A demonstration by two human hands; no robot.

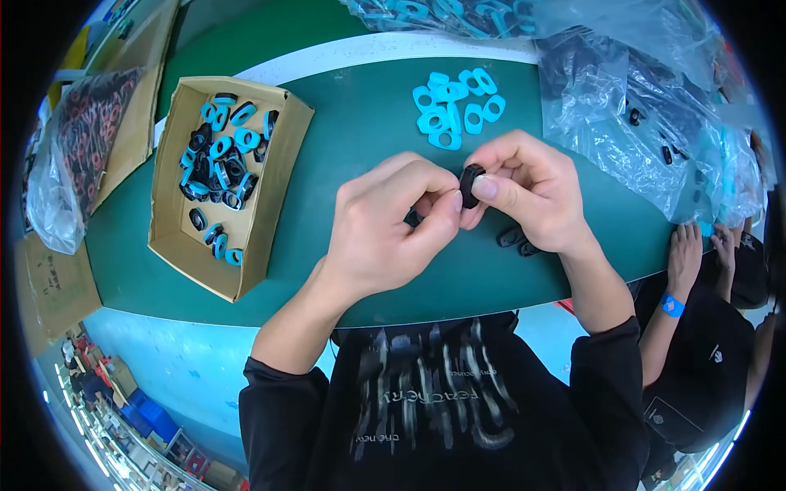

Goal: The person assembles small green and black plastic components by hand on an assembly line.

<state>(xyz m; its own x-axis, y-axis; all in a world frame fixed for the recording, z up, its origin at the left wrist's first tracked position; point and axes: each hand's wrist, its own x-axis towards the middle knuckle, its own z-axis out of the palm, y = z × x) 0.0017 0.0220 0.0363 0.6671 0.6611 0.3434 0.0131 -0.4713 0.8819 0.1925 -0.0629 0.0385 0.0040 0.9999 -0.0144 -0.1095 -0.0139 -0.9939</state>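
My right hand (532, 184) pinches a small black oval ring-shaped part (471, 186) between thumb and fingers, above the table. My left hand (397, 217) is closed, its thumb and index fingertips pressed together at the left edge of that part. What the left fingertips grip is hidden. Beneath the left fingers a bit of another black piece (413, 218) shows; I cannot tell whether it is held or lying on the table. Two or so black oval parts (517, 240) lie under my right wrist. Beyond my hands several loose turquoise rings (446, 119) lie in a loose cluster.
At left a cardboard box (274, 196) holds several black-and-turquoise assembled pieces. Clear plastic bags (622, 123) with black parts lie at right, and a bag of turquoise rings (458, 16) at the far edge. A bag of dark red parts (86, 147) stands far left. A co-worker's hands (688, 254) rest at right.
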